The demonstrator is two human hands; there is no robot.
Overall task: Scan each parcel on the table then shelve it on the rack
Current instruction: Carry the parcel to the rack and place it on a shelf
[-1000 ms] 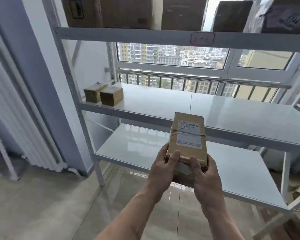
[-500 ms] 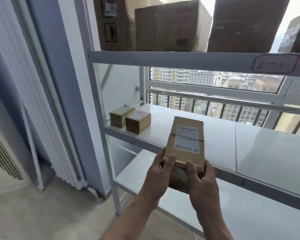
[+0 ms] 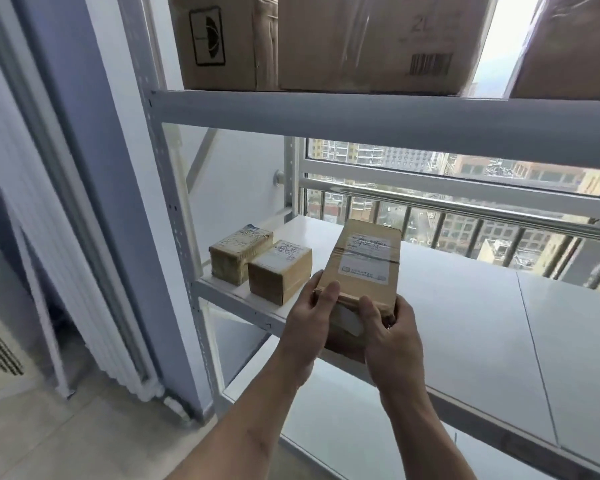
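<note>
A flat brown cardboard parcel (image 3: 364, 261) with a white shipping label on top is held at its near end by both hands. My left hand (image 3: 307, 323) grips its near left corner, thumb on top. My right hand (image 3: 392, 334) grips the near right corner, thumb on top. The parcel hovers over the front edge of the white rack's middle shelf (image 3: 465, 299), far end tilted up. Two small taped parcels (image 3: 257, 258) stand side by side at the shelf's left end, just left of the held parcel.
Large cardboard boxes (image 3: 371, 39) fill the upper shelf. A lower white shelf (image 3: 343, 420) lies beneath. The rack's upright post (image 3: 174, 216) and a blue wall stand at left, with a white radiator (image 3: 49, 254) beside it. A window with railing is behind the rack.
The view has moved closer to the rack and leftward. The parcel, held in both hands throughout, now hangs over the middle shelf's front edge near the two small parcels.
</note>
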